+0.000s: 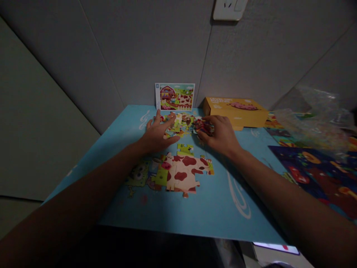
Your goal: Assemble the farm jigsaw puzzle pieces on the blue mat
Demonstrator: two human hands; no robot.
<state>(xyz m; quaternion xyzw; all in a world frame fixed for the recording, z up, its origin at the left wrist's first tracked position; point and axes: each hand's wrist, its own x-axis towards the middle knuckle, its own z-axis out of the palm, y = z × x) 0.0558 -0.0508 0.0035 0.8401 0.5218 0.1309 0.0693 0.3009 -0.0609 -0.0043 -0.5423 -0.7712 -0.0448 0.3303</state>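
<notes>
Loose puzzle pieces (184,121) lie between the left hand (159,134) and right hand (220,134)

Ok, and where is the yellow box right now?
In the head view, the yellow box lies at the table's far edge by the wall, right of the standing picture card and beyond the right hand.
</notes>
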